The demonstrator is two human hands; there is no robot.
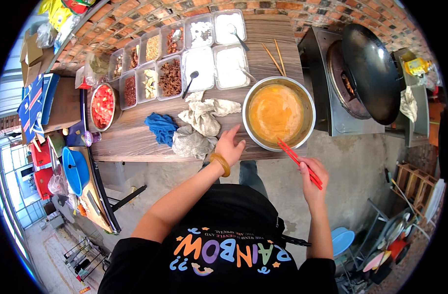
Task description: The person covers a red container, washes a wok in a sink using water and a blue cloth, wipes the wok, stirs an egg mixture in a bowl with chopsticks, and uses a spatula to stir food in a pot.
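Observation:
A steel bowl (247,126) of beaten-egg-like orange liquid stands at the table's front right. My right hand (314,176) is closed on a pair of red chopsticks (301,163), whose tips reach the liquid near the bowl's front rim. My left hand (231,145), with an amber-coloured bangle at the wrist, has its fingers apart and holds nothing; it lies between the bowl and a grey cloth (194,142). A cream cloth (205,114) and a blue cloth (161,128) lie beside the grey one. Wooden chopsticks (273,58) rest behind the bowl.
Two rows of plastic boxes with spices and white powders, one box of powder (229,66) nearest the bowl, line the back. A metal bowl of chopped red pieces (103,106) stands at left. A black wok (372,73) leans over a burner at right, before a brick wall.

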